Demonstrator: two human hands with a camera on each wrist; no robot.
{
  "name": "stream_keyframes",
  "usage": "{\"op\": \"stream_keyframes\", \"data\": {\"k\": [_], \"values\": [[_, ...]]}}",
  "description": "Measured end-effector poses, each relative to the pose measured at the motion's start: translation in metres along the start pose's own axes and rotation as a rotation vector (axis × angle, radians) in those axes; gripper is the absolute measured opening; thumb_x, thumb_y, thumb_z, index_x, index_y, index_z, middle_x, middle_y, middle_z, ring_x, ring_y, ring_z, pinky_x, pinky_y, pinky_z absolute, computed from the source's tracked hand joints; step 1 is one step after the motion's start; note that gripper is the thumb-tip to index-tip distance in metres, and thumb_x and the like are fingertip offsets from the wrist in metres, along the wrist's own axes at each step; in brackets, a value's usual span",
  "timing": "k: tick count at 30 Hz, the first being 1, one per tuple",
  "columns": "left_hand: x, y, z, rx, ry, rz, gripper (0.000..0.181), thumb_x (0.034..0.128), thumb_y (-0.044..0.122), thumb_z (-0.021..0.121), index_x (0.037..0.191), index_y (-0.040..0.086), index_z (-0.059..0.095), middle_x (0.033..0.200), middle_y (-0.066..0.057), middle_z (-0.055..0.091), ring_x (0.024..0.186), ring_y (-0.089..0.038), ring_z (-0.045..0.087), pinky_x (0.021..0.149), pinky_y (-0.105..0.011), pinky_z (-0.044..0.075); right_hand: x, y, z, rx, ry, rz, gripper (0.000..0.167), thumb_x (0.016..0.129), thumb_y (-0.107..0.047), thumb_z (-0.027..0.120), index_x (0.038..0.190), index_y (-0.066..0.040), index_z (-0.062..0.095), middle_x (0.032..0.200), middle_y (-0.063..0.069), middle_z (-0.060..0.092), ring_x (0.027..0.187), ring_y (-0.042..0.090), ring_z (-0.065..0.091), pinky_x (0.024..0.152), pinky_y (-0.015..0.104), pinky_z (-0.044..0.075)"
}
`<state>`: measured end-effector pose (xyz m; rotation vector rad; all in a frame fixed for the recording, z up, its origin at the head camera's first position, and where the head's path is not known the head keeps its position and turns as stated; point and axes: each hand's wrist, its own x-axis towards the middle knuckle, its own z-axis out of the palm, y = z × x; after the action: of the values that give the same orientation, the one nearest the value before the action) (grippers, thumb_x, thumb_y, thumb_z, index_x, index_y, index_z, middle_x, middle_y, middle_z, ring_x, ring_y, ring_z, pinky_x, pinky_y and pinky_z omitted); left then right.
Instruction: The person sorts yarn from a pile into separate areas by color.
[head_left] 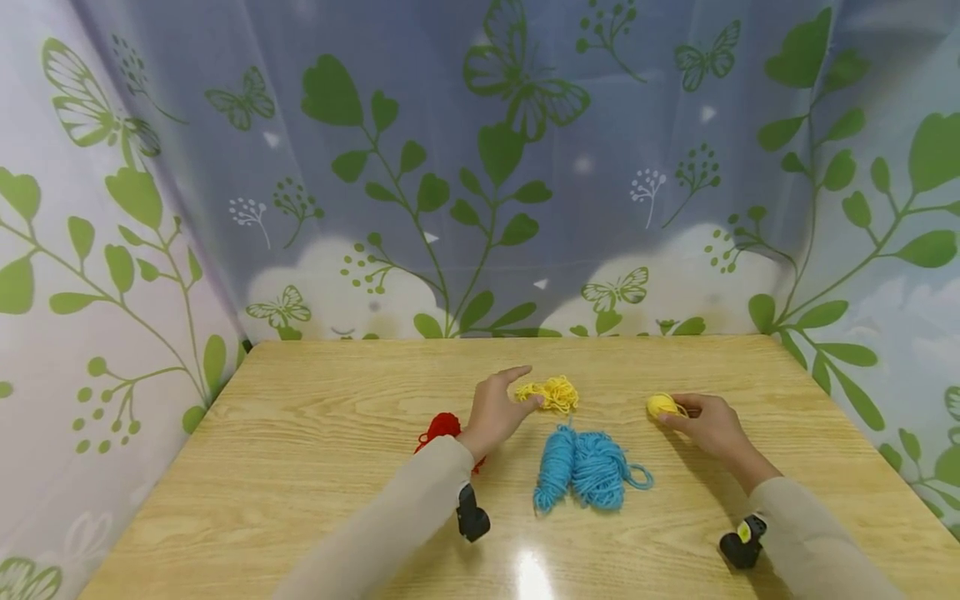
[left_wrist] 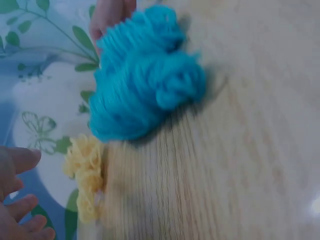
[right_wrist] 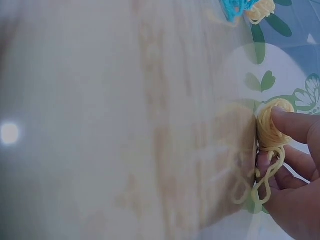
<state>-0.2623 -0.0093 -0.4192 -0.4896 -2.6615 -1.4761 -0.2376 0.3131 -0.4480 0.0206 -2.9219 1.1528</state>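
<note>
My right hand (head_left: pixel 712 427) pinches a small wound ball of yellow yarn (head_left: pixel 662 406) between thumb and fingers, on the right side of the table. In the right wrist view a loose loop hangs from this yellow ball (right_wrist: pixel 272 125). My left hand (head_left: pixel 497 410), thumb and fingers spread apart, is beside a loose tangle of yellow yarn (head_left: pixel 557 393). The left wrist view has a gap between those fingers and the yellow tangle (left_wrist: pixel 86 175). Two bundles of blue yarn (head_left: pixel 600 471) lie side by side between the hands. Red yarn (head_left: pixel 444 425) is partly hidden behind the left wrist.
The wooden table (head_left: pixel 315 400) ends at the back against a patterned curtain (head_left: pixel 450 167). More curtain hangs on the left and right sides. A blue yarn loop (head_left: pixel 640 477) sticks out to the right of the blue bundles.
</note>
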Motion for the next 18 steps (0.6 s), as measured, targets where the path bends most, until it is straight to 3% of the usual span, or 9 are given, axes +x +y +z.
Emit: {"op": "stream_keyframes", "data": {"k": [7,13,18], "values": [[0.022,-0.019,0.010,0.083,-0.021,0.087,0.054,0.0878,0.016,0.071,0.138,0.007,0.052,0.139,-0.012,0.052,0.130,-0.029,0.047,0.103,-0.043,0.043,-0.001,-0.003,0.000,0.014,0.000,-0.011,0.059,0.094,-0.028,0.063,0.131,0.015,0.047,0.125,0.035,0.053,0.111,0.048,0.053,0.080,0.045,0.054],[0.033,-0.029,0.024,0.107,-0.090,0.077,0.055,0.0870,0.019,0.072,0.137,0.007,0.053,0.138,-0.012,0.054,0.129,-0.030,0.048,0.102,-0.043,0.044,-0.001,-0.004,0.000,0.032,-0.001,-0.005,0.058,0.094,-0.027,0.062,0.132,0.015,0.047,0.125,0.034,0.054,0.112,0.047,0.054,0.080,0.044,0.054],[0.034,-0.033,0.035,0.118,-0.092,0.036,0.053,0.0866,0.018,0.072,0.136,0.008,0.055,0.136,-0.011,0.056,0.127,-0.029,0.050,0.101,-0.042,0.045,0.000,0.000,0.001,0.030,-0.003,0.001,0.061,0.094,-0.031,0.063,0.132,0.015,0.048,0.125,0.034,0.054,0.111,0.047,0.054,0.081,0.046,0.053]]}}
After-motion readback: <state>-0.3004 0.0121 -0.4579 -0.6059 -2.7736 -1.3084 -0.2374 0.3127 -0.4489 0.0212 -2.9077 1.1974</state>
